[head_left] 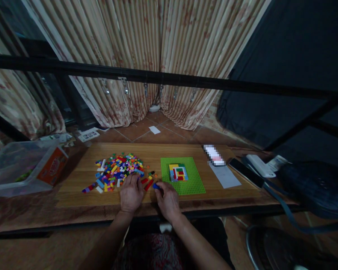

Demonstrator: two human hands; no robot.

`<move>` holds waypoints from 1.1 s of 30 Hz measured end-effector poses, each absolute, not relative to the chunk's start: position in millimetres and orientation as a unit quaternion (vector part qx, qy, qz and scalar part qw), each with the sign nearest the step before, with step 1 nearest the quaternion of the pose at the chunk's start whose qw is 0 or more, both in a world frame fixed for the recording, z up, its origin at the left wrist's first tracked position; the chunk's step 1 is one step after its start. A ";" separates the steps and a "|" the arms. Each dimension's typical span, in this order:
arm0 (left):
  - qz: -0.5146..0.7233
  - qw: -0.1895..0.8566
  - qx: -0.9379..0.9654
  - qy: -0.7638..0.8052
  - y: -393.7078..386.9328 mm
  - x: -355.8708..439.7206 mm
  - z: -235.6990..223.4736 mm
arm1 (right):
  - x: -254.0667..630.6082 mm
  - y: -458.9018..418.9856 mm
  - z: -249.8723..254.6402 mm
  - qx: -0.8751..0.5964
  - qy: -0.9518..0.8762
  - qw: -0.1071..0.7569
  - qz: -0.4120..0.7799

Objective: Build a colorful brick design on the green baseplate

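A pile of small coloured bricks [118, 170] lies on the wooden table [81, 195], left of centre. My left hand [131, 194] rests palm down at the pile's near right edge, its fingers spread over the bricks. My right hand [167, 200] is closed in a pinch on a blue brick [156, 186] just left of the green baseplate [193, 185]. On the baseplate sits a small flat build [178, 172] of yellow, red, green and light blue bricks. A loose red brick [148, 184] lies between my hands.
A clear plastic box [19, 167] with an orange label stands at the table's left end. A sheet of paper [225, 175], a phone [245, 171] and a white device [260, 165] lie to the right. A dark bag [315, 187] sits far right. Curtains hang behind.
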State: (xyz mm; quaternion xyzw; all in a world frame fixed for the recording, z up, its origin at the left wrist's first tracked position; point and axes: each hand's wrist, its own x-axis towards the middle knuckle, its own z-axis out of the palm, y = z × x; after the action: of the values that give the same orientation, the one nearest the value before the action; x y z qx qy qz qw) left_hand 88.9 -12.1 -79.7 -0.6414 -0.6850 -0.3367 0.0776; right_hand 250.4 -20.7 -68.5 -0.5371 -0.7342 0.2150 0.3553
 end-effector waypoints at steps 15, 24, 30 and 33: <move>-0.334 0.050 -0.630 -0.699 -16.0 92.2 -74.0 | 247.3 -27.1 -66.7 -0.559 -0.743 0.313 0.194; -0.335 0.059 -0.639 -0.690 -12.9 88.5 -79.0 | 247.5 -30.4 -58.4 -0.560 -0.713 0.362 0.219; -0.343 0.078 -0.642 -0.682 -11.0 89.0 -79.7 | 316.9 -28.2 -57.1 -0.582 -0.630 0.461 0.228; -0.348 0.093 -0.644 -0.675 -9.2 89.1 -80.7 | 394.1 -16.9 -62.0 -0.679 -0.538 0.470 0.169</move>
State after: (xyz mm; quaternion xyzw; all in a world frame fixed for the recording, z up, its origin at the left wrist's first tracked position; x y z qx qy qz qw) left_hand 89.1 -9.2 -80.7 -0.6441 -0.6746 -0.3485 0.0932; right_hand 394.1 -16.9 -62.0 -0.6785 -0.5382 0.1689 0.4705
